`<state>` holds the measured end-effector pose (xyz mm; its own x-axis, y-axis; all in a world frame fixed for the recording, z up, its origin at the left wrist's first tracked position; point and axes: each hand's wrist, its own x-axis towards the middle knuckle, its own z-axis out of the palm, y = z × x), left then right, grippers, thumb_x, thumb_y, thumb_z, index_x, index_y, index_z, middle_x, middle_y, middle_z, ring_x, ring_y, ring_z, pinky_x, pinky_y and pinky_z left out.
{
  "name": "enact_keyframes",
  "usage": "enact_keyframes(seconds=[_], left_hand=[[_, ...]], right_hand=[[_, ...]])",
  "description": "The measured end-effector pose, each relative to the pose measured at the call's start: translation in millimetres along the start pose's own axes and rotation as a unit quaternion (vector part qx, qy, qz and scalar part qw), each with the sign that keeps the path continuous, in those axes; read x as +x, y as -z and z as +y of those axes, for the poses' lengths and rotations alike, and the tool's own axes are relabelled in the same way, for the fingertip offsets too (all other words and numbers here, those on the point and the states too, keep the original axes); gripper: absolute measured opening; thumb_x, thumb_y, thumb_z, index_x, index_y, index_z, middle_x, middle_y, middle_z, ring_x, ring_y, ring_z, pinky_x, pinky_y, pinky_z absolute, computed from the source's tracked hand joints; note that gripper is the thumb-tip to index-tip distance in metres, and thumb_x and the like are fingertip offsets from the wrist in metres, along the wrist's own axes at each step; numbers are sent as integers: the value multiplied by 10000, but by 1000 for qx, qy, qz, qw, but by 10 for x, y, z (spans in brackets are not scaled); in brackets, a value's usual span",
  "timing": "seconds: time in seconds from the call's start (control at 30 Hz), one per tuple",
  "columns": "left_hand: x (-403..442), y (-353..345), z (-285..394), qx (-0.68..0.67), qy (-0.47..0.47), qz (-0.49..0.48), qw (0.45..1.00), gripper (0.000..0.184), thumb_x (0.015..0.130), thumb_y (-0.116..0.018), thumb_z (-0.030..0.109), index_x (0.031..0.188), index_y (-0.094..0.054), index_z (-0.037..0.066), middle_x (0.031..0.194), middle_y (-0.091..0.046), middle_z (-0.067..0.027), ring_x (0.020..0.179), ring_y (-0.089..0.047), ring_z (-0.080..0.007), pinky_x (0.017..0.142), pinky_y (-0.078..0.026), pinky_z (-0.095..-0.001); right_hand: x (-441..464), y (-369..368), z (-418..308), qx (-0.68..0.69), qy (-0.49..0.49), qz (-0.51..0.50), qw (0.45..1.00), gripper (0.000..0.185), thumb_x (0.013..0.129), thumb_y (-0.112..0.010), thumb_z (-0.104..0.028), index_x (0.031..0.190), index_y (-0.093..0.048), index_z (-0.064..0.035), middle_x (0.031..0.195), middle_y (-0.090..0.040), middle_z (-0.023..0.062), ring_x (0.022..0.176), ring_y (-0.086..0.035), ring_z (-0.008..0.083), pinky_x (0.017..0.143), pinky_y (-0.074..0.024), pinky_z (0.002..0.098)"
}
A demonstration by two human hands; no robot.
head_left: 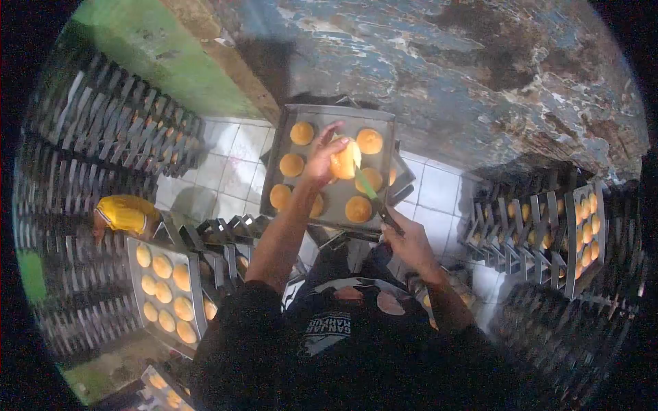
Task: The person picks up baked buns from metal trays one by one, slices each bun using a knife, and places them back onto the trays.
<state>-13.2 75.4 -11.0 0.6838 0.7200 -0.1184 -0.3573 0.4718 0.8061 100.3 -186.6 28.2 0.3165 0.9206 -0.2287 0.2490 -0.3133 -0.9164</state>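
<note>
My left hand (321, 159) is closed around a round golden bun (341, 163), lifted above a metal baking tray (329, 118). A pale inner face shows on the bun's right side. In my right hand (411, 246) is a knife (370, 188) with a green blade and a dark handle. Its tip meets the pale side of the bun; I cannot tell how deep it goes. Several more buns lie on the tray in front of me, among them one at the upper right (369, 141) and one at the lower right (358, 209).
To my left a stacked tray of buns (195, 274) stands close to my arm. Another stack with buns (572, 233) is at the right. Dark tray stacks (103, 130) line the left side. A person in a yellow shirt (128, 213) bends there. A peeling wall (445, 75) rises ahead.
</note>
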Motion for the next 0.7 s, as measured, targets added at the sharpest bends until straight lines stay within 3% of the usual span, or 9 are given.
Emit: enact_keyframes(seconds=[0.03, 0.07, 0.13, 0.27, 0.33, 0.47, 0.53, 0.63, 0.7], left_hand=[[3, 43, -64, -1, 4, 3, 1000, 540, 917, -712, 94, 1407, -489, 60, 1103, -663, -94, 958, -683, -210, 844, -581, -355], [21, 56, -167, -22, 15, 1, 1000, 527, 922, -707, 98, 1402, -491, 66, 1076, -667, -93, 945, -685, -214, 821, -587, -361], [68, 54, -349, -47, 31, 0, 998, 514, 928, -701, 102, 1396, -493, 72, 1050, -670, -92, 932, -687, -217, 798, -594, -368], [201, 177, -285, -49, 22, 57, 997, 474, 946, -687, 135, 1378, -502, 75, 1067, -659, -86, 931, -686, -206, 779, -590, -357], [175, 295, -238, -41, 27, 77, 996, 453, 957, -677, 153, 1370, -507, 77, 1071, -654, -80, 932, -684, -197, 775, -586, -350], [250, 427, -480, -64, 56, 88, 992, 415, 983, -656, 206, 1345, -518, 59, 1076, -642, -70, 984, -668, -197, 815, -582, -351], [292, 502, -714, -85, 75, 121, 986, 403, 990, -650, 224, 1333, -522, 55, 1074, -637, -66, 1002, -662, -200, 818, -583, -353], [476, 657, -849, -125, 78, 162, 976, 396, 993, -655, 255, 1301, -530, 40, 1093, -640, -65, 1001, -652, -194, 834, -572, -349], [631, 774, -890, -35, 58, 202, 977, 434, 987, -638, 408, 1246, -571, 67, 1047, -660, -65, 918, -671, -186, 778, -566, -357]], right_hand=[[-13, -20, 10, 1, 8, 0, 1000, 504, 997, -638, -181, 1474, -520, -69, 851, -666, 56, 728, -589, 109, 702, -528, 288], [95, -74, 64, 2, 3, 1, 1000, 504, 997, -638, -181, 1474, -520, -69, 851, -666, 56, 728, -589, 109, 702, -528, 288], [442, -204, 172, -14, 14, 26, 999, 475, 975, -675, -196, 1421, -570, -70, 1132, -724, 225, 977, -722, 247, 913, -536, 358], [575, -270, 127, -53, 8, 15, 998, 482, 978, -672, -203, 1433, -565, -87, 1140, -721, 227, 946, -729, 242, 877, -548, 351], [325, -285, 95, 31, 1, 18, 999, 489, 991, -665, -176, 1444, -540, -41, 866, -691, 75, 738, -617, 126, 700, -524, 283], [530, -510, 586, 2, -80, -1, 997, 497, 993, -661, -170, 1459, -532, -55, 852, -693, 73, 747, -621, 118, 699, -523, 275], [931, -664, 575, 8, 12, 43, 999, 507, 995, -655, -162, 1474, -521, -57, 879, -719, 79, 757, -636, 119, 709, -525, 272], [1230, -870, 975, -28, 76, 64, 995, 516, 990, -664, -170, 1470, -520, -49, 971, -732, 117, 797, -656, 135, 728, -540, 278], [995, -933, 1099, -31, 34, 48, 998, 512, 990, -662, -192, 1464, -527, -49, 1052, -728, 146, 858, -670, 166, 771, -547, 305]])
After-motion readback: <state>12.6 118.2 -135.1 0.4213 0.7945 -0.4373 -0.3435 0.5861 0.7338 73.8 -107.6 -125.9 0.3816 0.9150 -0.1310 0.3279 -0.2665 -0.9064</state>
